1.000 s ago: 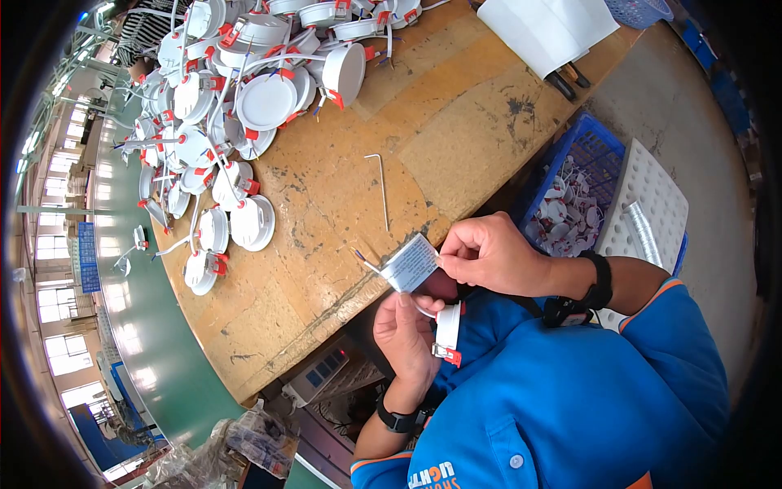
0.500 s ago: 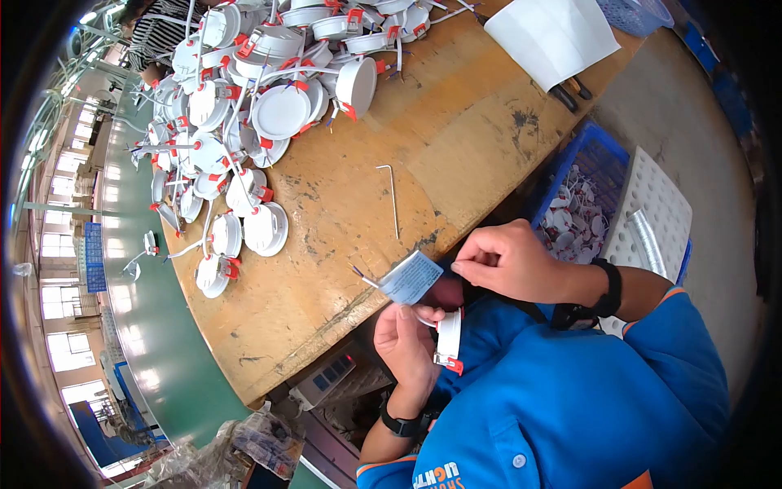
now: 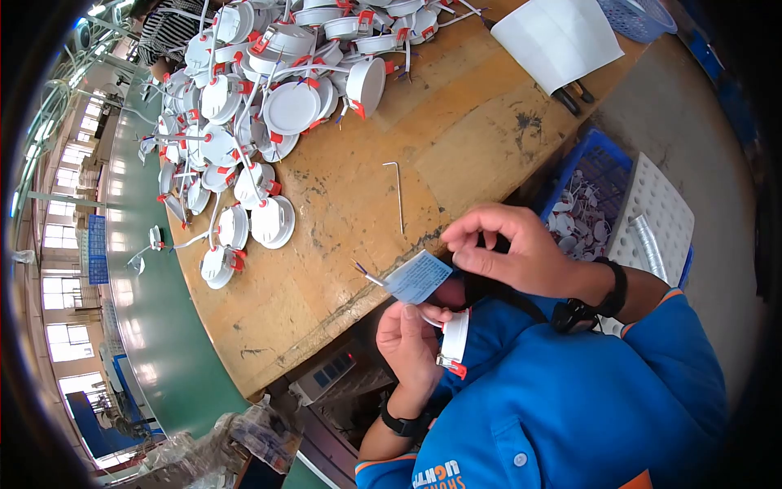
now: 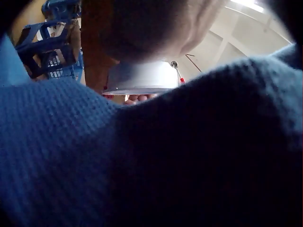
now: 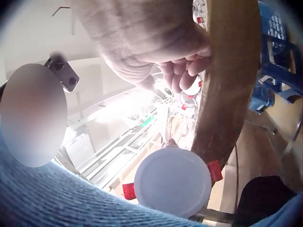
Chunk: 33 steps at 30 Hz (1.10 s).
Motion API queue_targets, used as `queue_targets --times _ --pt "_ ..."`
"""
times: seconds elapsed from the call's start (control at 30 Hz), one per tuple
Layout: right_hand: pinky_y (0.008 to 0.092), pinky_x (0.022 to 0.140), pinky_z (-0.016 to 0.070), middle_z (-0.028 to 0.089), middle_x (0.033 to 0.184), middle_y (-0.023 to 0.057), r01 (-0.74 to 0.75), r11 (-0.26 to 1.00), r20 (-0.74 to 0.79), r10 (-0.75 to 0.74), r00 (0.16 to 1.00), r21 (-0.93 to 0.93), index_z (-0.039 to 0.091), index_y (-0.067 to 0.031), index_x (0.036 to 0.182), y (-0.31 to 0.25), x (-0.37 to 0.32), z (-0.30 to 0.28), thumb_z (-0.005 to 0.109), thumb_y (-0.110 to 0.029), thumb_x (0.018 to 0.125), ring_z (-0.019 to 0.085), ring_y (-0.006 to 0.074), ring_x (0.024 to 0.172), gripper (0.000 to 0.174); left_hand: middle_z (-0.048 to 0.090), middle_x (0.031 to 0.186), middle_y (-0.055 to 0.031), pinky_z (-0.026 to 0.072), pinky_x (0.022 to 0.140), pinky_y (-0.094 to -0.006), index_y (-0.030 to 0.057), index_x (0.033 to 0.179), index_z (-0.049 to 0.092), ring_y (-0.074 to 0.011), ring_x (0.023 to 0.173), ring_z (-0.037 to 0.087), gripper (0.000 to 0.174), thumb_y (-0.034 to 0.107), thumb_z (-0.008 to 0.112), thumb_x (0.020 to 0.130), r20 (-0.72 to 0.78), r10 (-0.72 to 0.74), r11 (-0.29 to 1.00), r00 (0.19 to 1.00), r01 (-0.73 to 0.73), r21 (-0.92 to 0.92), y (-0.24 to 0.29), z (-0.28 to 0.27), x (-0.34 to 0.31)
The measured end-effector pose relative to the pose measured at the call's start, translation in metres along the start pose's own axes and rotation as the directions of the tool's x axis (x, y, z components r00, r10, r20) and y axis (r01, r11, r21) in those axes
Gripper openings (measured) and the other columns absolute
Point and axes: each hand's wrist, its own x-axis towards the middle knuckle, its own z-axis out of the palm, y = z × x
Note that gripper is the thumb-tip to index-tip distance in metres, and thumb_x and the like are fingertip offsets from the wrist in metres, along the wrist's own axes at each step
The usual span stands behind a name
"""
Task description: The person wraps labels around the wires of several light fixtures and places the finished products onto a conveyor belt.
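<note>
My left hand (image 3: 405,342) pinches the white cable of a small round downlight (image 3: 456,337), which hangs beside the fingers with a red-tipped spring clip at its lower end. A printed, pale blue-white label (image 3: 418,277) sticks out from the cable just above the thumb, and bare wire ends (image 3: 360,269) show past it. Close to the label's right side, my right hand (image 3: 513,251) is held with bent, parted fingers and nothing visible in them. The downlight's white face (image 5: 173,183) with two red clips shows in the right wrist view; in the left wrist view its side (image 4: 142,78) appears under the hand.
A heap of white downlights (image 3: 292,107) with cables covers the far left of the wooden table (image 3: 342,220). A hex key (image 3: 399,198) lies mid-table. White sheet (image 3: 558,45) covers dark-handled tools at the back right. A blue crate (image 3: 588,191) with small parts stands below the table's right edge.
My right fingers have let go of the label's corner, drawn back to the right and spread apart. The left hand still holds the cable. The head view has shifted slightly.
</note>
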Motion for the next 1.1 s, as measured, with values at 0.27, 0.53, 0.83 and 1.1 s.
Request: queue_targets --times 0.27,0.53,0.83,1.1 --pt "0.0187 0.059 0.0382 0.059 0.078 -0.0025 -0.086 0.993 0.066 0.081 0.995 0.077 0.061 -0.0040 0.092 -0.003 -0.005 -0.003 0.065 -0.011 0.078 0.049 0.0025 0.068 0.016 0.057 0.068 -0.0076 0.0517 0.065 -0.0309 0.0055 0.082 0.049 -0.0155 0.062 0.058 0.027 0.030 0.043 0.093 -0.003 -0.067 0.998 0.998 0.067 -0.018 0.018 0.006 0.009" --pt "0.0198 0.056 0.0365 0.059 0.076 -0.0001 0.074 0.992 0.067 -0.081 0.994 0.104 0.061 -0.0065 0.087 -0.014 0.015 0.010 0.072 -0.010 0.071 0.053 0.0055 0.067 0.020 0.054 0.066 -0.0008 0.0494 0.064 -0.0306 0.0107 0.093 0.048 -0.0146 0.062 0.055 0.026 0.035 0.038 0.094 0.222 -0.399 0.815 0.889 0.455 -0.358 0.041 0.018 0.022" --pt "0.0218 0.055 0.0448 0.056 0.073 0.0040 0.332 0.943 0.007 -0.332 0.943 -0.038 0.060 -0.0027 0.079 -0.027 0.039 0.022 0.073 -0.005 0.069 0.056 0.0092 0.065 0.017 0.053 0.065 -0.0011 0.0479 0.066 -0.0323 0.0100 0.091 0.048 -0.0140 0.062 0.054 0.028 0.037 0.038 0.093 0.314 -0.447 0.709 0.837 0.546 -0.447 0.048 0.015 0.033" --pt "0.0235 0.057 0.0479 0.056 0.071 0.0047 0.284 0.955 0.044 -0.281 0.959 -0.090 0.060 -0.0010 0.078 -0.031 0.046 0.032 0.072 -0.006 0.068 0.057 0.0114 0.065 0.017 0.053 0.064 0.0020 0.0489 0.051 -0.0231 0.0116 0.095 0.051 -0.0084 0.055 0.055 0.031 0.039 0.037 0.094 0.279 -0.439 0.791 0.854 0.515 -0.332 0.055 0.017 0.036"
